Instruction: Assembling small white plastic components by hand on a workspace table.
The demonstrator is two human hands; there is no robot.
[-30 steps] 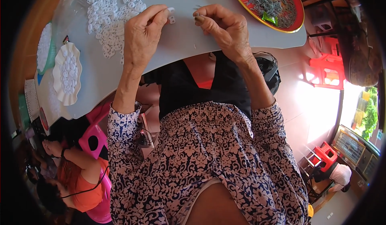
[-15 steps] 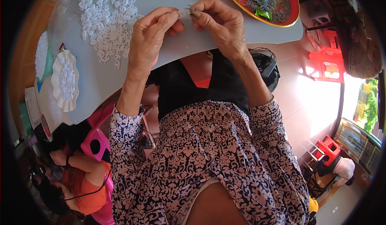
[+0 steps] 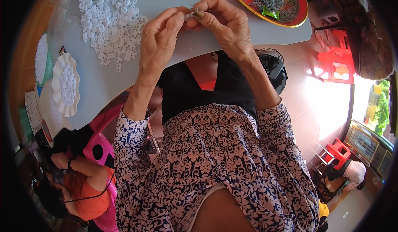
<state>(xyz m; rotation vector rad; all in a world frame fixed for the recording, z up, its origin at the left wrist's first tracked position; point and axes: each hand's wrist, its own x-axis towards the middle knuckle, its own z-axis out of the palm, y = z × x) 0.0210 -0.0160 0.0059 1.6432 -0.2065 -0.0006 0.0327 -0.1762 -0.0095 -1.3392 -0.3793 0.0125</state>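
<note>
My left hand [image 3: 159, 37] and my right hand [image 3: 229, 26] meet above the grey table near its front edge. Between their fingertips is a small white plastic piece [image 3: 188, 16], pinched by the left thumb and fingers. My right thumb and forefinger close on a tiny grey metal piece [image 3: 196, 10] against it; the fingers partly cover both. To the left spreads a loose pile of small white plastic pieces [image 3: 120, 29], oval and holed. On the right a red tray with a gold rim [image 3: 299, 19] holds a heap of small grey metal pieces [image 3: 271, 2].
A green wrapper [image 3: 270, 14] lies in the tray. More white pieces fill a scalloped white dish [image 3: 69, 109] at the table's left. Someone in an orange top [image 3: 93, 199] sits by a pink chair [image 3: 98, 149] at lower left. Red stools [image 3: 338, 62] stand at right.
My hands have drawn closer together, the left shifting slightly right. The white piece and the grey metal piece now meet between the fingertips.
</note>
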